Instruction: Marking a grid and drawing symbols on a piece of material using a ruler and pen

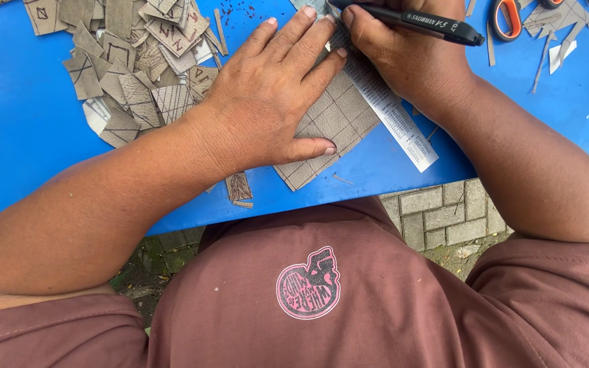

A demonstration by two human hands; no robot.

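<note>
My left hand [274, 95] lies flat, fingers spread, pressing a grey-brown sheet [339, 123] ruled with a grid of lines onto the blue table [15, 116]. A white ruler strip [393, 116] runs diagonally along the sheet's right edge, with my left fingertips touching its upper part. My right hand [410, 58] grips a black marker pen [424, 24] at the top of the ruler. The pen's tip is hidden behind my fingers.
A heap of small cut grey-brown squares [131, 61], several with drawn marks, lies at the upper left. Orange-handled scissors [509, 17] and offcut strips [567, 34] sit at the upper right. One small scrap [240, 187] rests near the table's front edge. Paving stones [438, 215] show below.
</note>
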